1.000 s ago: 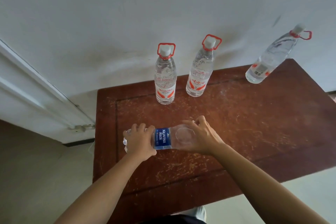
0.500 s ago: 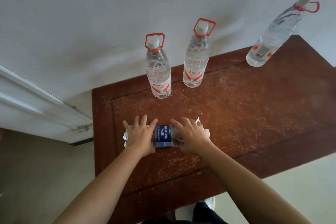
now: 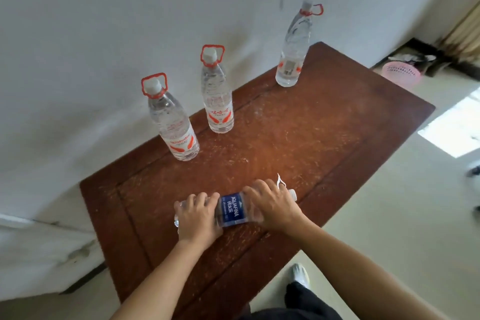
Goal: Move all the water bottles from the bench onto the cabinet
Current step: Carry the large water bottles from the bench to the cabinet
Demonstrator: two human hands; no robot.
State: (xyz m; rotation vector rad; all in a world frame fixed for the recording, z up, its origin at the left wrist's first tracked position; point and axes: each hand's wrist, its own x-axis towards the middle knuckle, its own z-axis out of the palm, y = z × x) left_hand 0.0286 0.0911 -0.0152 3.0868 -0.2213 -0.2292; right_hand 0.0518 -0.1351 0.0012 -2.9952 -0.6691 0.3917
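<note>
We saw a small blue-labelled water bottle (image 3: 232,209) lying on its side on the scratched brown tabletop (image 3: 324,138), near the front edge, with its white cap pointing to our right. The left hand (image 3: 197,218) was laid over the bottle's base end, fingers curled down around the clear plastic. The right hand (image 3: 272,205) covered the neck end in the same way, fingers wrapped over the top, so that only the blue label and the cap showed between and beyond the two hands. Both hands were closed on the bottle; we could not tell whether it rested on the wood or was lifted just clear of it.

Three taller bottles with red carrying handles stood upright along the back edge, close to the white wall (image 3: 130,21). The left tall bottle (image 3: 172,122) and the middle tall bottle (image 3: 217,93) stood near one another, while the right tall bottle (image 3: 294,47) stood well apart at the far corner.

Beyond the tabletop, on the floor to the right, sat a pink basket (image 3: 400,74). Below the front edge we could see a white shoe (image 3: 300,274) and dark trousers.
</note>
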